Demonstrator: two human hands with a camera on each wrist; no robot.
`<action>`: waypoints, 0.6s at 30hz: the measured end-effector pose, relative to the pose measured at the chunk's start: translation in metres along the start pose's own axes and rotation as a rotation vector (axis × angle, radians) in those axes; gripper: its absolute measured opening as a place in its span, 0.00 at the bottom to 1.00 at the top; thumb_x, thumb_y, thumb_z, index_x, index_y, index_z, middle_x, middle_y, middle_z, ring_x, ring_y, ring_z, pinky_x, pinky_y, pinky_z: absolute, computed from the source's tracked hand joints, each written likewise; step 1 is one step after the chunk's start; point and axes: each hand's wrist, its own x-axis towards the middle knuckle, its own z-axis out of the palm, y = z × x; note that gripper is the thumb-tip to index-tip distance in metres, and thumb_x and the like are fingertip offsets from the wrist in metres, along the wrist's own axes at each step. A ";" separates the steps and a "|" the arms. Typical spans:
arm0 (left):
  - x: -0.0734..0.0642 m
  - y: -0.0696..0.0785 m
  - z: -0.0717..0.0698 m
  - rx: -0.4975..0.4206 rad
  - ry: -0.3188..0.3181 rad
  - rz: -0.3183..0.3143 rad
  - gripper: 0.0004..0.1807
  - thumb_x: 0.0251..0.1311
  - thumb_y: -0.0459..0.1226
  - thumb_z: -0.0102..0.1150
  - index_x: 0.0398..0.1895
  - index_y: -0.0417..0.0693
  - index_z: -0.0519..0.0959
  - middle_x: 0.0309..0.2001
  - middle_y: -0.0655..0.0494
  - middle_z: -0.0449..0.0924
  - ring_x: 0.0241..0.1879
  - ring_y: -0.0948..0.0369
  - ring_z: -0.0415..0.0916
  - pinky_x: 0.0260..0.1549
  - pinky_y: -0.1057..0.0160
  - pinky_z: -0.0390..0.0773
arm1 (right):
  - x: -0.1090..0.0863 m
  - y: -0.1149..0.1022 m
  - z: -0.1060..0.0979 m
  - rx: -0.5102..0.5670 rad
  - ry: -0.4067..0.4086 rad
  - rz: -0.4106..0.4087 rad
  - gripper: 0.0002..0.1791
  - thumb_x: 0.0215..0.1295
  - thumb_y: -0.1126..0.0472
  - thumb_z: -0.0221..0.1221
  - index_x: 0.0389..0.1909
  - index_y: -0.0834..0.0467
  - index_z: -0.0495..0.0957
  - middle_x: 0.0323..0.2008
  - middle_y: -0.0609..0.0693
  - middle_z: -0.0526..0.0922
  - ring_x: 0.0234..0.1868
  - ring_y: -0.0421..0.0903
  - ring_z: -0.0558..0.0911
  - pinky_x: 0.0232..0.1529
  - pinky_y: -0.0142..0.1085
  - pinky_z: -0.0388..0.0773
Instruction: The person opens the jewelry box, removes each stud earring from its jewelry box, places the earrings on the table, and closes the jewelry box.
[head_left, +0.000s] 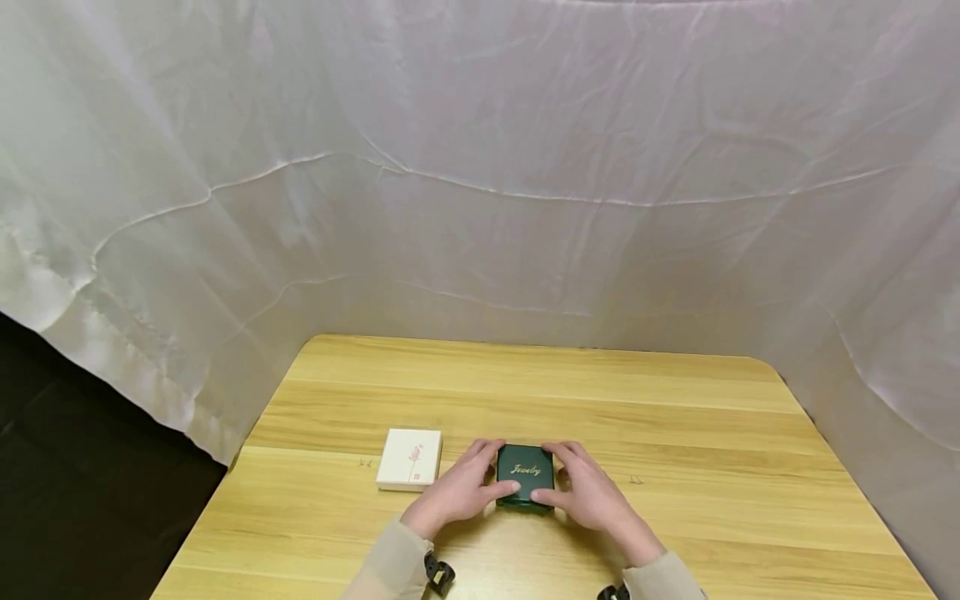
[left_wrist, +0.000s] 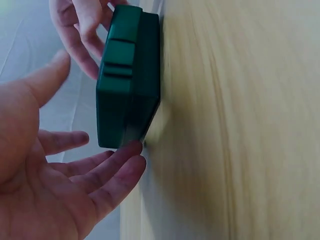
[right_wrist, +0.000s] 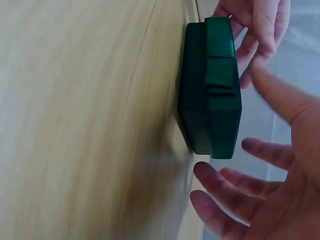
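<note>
A dark green jewelry box (head_left: pixel 525 468) lies on the wooden table, its closed lid lettered "Jewelry" in gold. A ribbon-like bow (left_wrist: pixel 120 55) shows on its front side in both wrist views. My left hand (head_left: pixel 467 487) is at the box's left side, thumb over the lid's front corner, fingertips right at the side. On the other side, my right hand (head_left: pixel 588 490) mirrors it, its thumb near the lid's front right corner. Fingers of both hands are spread and loosely bent. In the right wrist view, the right fingertips (right_wrist: pixel 202 170) stand slightly off the box.
Left of the hands sits a white square box (head_left: pixel 409 458) with a pink flower print. Small thin metallic pieces (head_left: pixel 365 462) lie beyond its left side, and similar tiny pieces (head_left: pixel 636 480) lie right of my right hand. Pale cloth (head_left: pixel 525 167) hangs behind the table (head_left: pixel 675 400).
</note>
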 end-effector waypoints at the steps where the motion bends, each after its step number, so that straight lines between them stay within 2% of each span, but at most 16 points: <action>1: 0.000 0.000 0.000 -0.005 0.005 -0.005 0.42 0.64 0.57 0.57 0.74 0.43 0.60 0.64 0.48 0.66 0.56 0.54 0.72 0.54 0.49 0.74 | 0.000 0.000 0.000 -0.001 0.006 0.007 0.40 0.53 0.46 0.72 0.65 0.58 0.72 0.56 0.54 0.74 0.44 0.46 0.78 0.44 0.44 0.78; 5: -0.001 0.001 0.002 -0.006 0.033 -0.002 0.35 0.64 0.51 0.61 0.70 0.44 0.67 0.55 0.50 0.71 0.45 0.59 0.74 0.44 0.57 0.77 | 0.000 0.001 0.002 0.007 0.020 0.021 0.35 0.55 0.51 0.72 0.63 0.59 0.74 0.48 0.54 0.78 0.39 0.43 0.78 0.40 0.41 0.78; 10: 0.001 -0.001 0.007 0.000 0.077 0.010 0.32 0.58 0.44 0.69 0.65 0.42 0.73 0.46 0.52 0.74 0.34 0.66 0.71 0.33 0.68 0.74 | 0.001 0.003 0.004 0.070 0.017 0.019 0.35 0.54 0.55 0.73 0.61 0.62 0.74 0.41 0.53 0.81 0.36 0.44 0.80 0.37 0.41 0.79; 13: 0.002 -0.001 0.008 -0.029 0.090 0.017 0.33 0.56 0.42 0.71 0.64 0.40 0.73 0.41 0.53 0.75 0.31 0.67 0.70 0.30 0.69 0.73 | 0.001 0.003 0.005 0.115 -0.001 0.038 0.35 0.55 0.56 0.72 0.62 0.62 0.73 0.38 0.51 0.81 0.36 0.44 0.80 0.37 0.40 0.79; 18: 0.003 0.001 0.008 -0.077 0.070 0.011 0.33 0.57 0.40 0.70 0.65 0.38 0.72 0.35 0.56 0.75 0.27 0.67 0.69 0.27 0.68 0.72 | 0.000 0.002 0.005 0.147 -0.026 0.063 0.35 0.56 0.57 0.71 0.64 0.62 0.71 0.36 0.50 0.81 0.35 0.43 0.80 0.36 0.40 0.78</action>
